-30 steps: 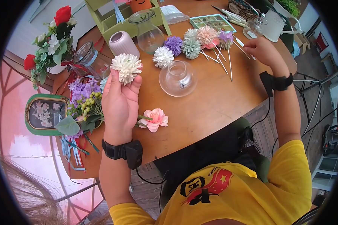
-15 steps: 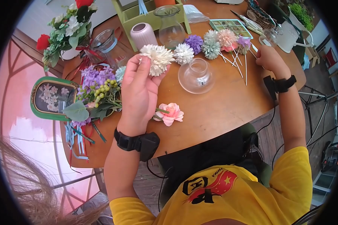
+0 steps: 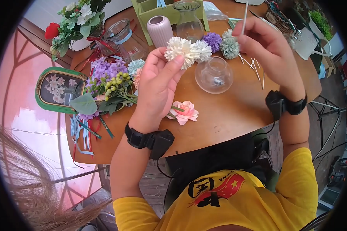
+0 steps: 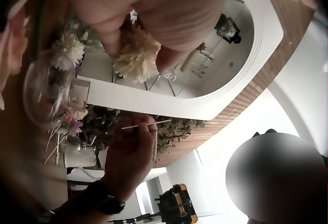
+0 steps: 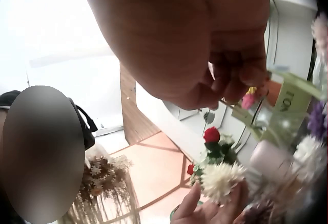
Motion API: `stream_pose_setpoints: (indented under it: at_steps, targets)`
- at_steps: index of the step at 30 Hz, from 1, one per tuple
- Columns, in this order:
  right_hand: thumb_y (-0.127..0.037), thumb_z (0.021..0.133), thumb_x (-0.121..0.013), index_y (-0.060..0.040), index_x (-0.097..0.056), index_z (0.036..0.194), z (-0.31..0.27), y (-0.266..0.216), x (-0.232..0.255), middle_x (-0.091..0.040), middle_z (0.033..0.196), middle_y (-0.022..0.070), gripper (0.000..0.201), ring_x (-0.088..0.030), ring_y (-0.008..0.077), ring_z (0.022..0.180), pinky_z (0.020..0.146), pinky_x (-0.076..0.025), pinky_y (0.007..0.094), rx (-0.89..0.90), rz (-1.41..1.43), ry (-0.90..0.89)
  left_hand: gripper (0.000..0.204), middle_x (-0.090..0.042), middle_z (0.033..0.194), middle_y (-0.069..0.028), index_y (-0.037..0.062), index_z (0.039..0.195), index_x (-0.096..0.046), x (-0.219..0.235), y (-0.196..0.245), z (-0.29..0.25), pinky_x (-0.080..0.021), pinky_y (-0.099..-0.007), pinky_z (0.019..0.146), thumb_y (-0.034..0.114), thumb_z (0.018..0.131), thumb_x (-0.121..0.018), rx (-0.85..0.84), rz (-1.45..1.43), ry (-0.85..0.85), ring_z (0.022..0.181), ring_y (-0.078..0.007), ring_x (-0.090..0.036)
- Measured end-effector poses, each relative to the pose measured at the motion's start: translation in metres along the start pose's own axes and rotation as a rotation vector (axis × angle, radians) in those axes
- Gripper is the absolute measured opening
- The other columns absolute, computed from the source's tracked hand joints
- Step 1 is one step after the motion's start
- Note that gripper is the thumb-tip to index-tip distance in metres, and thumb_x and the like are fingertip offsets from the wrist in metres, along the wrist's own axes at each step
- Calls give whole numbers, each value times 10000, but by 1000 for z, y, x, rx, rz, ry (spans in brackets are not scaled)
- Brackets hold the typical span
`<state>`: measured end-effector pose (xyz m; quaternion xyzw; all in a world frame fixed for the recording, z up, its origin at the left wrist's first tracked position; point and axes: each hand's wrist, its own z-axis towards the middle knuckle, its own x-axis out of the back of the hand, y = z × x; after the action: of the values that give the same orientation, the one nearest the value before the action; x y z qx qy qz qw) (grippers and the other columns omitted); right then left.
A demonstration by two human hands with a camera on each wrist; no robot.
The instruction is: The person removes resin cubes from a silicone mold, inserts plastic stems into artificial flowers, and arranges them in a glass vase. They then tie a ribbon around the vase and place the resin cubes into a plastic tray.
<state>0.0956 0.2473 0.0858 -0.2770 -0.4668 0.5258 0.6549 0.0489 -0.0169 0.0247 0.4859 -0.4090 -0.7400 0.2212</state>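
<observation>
My left hand (image 3: pixel 158 84) holds a cream artificial flower head (image 3: pixel 180 50) between thumb and fingers, above the table and left of a round glass vase (image 3: pixel 214 82). Raised over the right of the table, my right hand (image 3: pixel 273 54) pinches a thin white stick (image 3: pixel 245 17) that points upward. The same stick (image 4: pixel 146 125) shows slanting across the fingertips in the left wrist view. A white flower (image 3: pixel 203 51), a purple one (image 3: pixel 212 40) and a grey-green one (image 3: pixel 229 46) lie behind the vase. More white sticks (image 3: pixel 254 69) lie below my right hand.
A pink flower (image 3: pixel 186 112) lies near the front edge. At left are a purple-flowered bunch with green berries (image 3: pixel 112 82) and a green-framed case (image 3: pixel 58 90). A ribbed pink vase (image 3: pixel 160 30) and a clear glass vase (image 3: pixel 189 25) stand behind. A white watering can (image 3: pixel 308 42) stands at right.
My right hand has risen from the sticks on the table and come left with a white stick. My left hand has carried the cream flower rightward, closer to the round vase. The head view has shifted.
</observation>
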Motion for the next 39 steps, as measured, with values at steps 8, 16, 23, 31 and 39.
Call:
stream_pose_setpoints:
  at_steps: [8,16,23,31,39]
  targets:
    - [-118,1042,-619,-27,-593,1141,-7,21,-45,-686,1031,64,137,-645,95,852,731,-512,234,88,311,-83,432,-574,1369,-152,9,1399,-403,-6,4,-2,-526,-425,1064,6,1008,-584,12,110,-23,1258,-234,-596]
    - [-86,1062,-567,-4,-563,1157,-15,28,-55,-698,1112,106,126,-667,115,902,806,-542,270,193,401,-167,414,-578,1378,-175,51,1446,-357,-8,6,-4,-578,-416,979,23,1055,-490,-13,136,-113,1196,-243,-637]
    - [-68,1061,-538,-13,-522,1157,-13,33,-53,-704,1139,205,112,-686,160,870,737,-542,261,354,200,-187,320,-605,1335,-157,-4,1376,-455,2,7,-3,-549,-381,979,94,1072,-479,120,-29,-171,1178,-221,-635]
    - [0,1008,-626,35,-622,1124,-12,35,-55,-695,1097,119,122,-676,116,826,712,-551,237,372,333,9,343,-600,1326,-136,-10,1333,-449,-3,3,-6,-537,-370,1018,61,1029,-591,82,125,-155,1205,-201,-620]
    - [0,981,-668,36,-672,1143,-14,33,-56,-707,1110,106,166,-679,104,818,691,-547,226,338,253,68,397,-603,1341,-151,-32,1374,-435,1,-1,-5,-536,-373,1041,27,1019,-603,74,117,-164,1220,-211,-624]
